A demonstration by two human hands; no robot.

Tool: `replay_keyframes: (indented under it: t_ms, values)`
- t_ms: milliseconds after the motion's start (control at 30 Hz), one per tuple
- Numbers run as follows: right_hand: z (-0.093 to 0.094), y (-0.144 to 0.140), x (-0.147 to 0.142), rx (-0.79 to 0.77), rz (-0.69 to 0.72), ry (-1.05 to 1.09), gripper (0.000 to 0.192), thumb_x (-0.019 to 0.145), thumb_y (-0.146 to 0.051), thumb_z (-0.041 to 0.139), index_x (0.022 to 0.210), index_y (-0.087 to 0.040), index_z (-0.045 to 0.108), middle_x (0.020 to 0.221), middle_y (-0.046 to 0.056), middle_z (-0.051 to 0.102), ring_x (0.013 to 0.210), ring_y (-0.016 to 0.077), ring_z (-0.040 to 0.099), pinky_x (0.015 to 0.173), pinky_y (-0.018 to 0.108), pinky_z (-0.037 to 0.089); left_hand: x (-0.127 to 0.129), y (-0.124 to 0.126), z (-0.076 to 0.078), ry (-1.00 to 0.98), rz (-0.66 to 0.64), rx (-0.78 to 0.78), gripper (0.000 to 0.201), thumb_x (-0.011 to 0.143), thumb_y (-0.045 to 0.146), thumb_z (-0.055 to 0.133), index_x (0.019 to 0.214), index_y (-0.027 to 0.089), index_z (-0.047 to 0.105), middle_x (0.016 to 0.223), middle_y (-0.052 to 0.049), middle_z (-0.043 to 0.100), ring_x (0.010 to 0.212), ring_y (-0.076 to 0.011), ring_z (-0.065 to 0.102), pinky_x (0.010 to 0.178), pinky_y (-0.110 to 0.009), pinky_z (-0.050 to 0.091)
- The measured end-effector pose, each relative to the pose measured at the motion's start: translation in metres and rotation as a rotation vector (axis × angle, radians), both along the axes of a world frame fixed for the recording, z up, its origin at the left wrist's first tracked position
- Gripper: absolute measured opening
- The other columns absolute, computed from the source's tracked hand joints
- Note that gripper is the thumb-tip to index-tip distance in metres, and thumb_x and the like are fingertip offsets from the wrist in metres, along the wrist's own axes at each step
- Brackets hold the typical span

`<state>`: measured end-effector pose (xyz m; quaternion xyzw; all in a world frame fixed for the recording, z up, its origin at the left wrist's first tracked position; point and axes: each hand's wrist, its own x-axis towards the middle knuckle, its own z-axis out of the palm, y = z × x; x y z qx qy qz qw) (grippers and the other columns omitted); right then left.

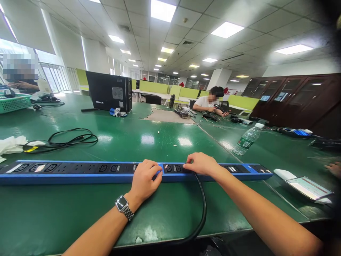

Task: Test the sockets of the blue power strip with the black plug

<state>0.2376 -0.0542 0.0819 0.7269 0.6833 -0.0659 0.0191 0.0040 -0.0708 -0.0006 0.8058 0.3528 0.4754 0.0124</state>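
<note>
Power strip [80, 171]: lies flat across the near edge of the green table [160, 138], lengthwise L to R. Left hand [145, 179]: palm down on strip, fingers curled over its top, clamped on nothing. Right hand [201, 164]: fingertips pinched on the black cable [204, 209] plug at the strip. Containers: green basket [14, 103] far L, contents not clear; bottle [246, 139] lying on its side at R, w/ clear liquid.

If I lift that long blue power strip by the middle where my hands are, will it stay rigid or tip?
The power strip looks like a straight, boxy bar lying flat, so probably stiff, not floppy. It reaches much further past the left hand than the right hand, so it may dip leftward. The black cable running off the table edge could drag.
</note>
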Motion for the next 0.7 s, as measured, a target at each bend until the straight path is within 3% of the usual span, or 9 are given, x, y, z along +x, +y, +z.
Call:
replay_keyframes:
  t_ms: [200, 367, 700]
  values:
    - [-0.017, 0.028, -0.013, -0.018, -0.027, 0.042, 0.030, 0.083, -0.037, 0.049, 0.094, -0.019, 0.071, 0.102, 0.010, 0.071, 0.090, 0.0241, 0.064, 0.068, 0.029, 0.043, -0.001, 0.000, 0.001, 0.074, 0.113, -0.037, 0.011, 0.088, 0.021, 0.055, 0.086, 0.021, 0.067, 0.090, -0.004, 0.068, 0.088, -0.0208, 0.058, 0.076, -0.036, 0.044]
    - [-0.031, 0.036, -0.010, -0.081, 0.054, 0.126, 0.043, 0.087, -0.047, 0.041, 0.075, -0.019, 0.071, 0.086, 0.007, 0.072, 0.077, 0.0198, 0.063, 0.060, 0.026, 0.039, -0.002, 0.001, 0.002, 0.245, 0.251, -0.086, 0.019, 0.092, 0.035, 0.054, 0.098, 0.022, 0.066, 0.100, -0.006, 0.069, 0.097, -0.0246, 0.058, 0.083, -0.041, 0.044]
    - [-0.035, 0.037, -0.007, -0.070, 0.001, 0.139, 0.038, 0.085, -0.043, 0.045, 0.076, -0.019, 0.073, 0.083, 0.006, 0.071, 0.075, 0.0189, 0.062, 0.061, 0.025, 0.037, -0.001, 0.000, 0.002, 0.322, 0.264, -0.112, 0.029, 0.094, 0.040, 0.049, 0.110, 0.022, 0.065, 0.114, -0.007, 0.069, 0.106, -0.0255, 0.060, 0.093, -0.044, 0.042]
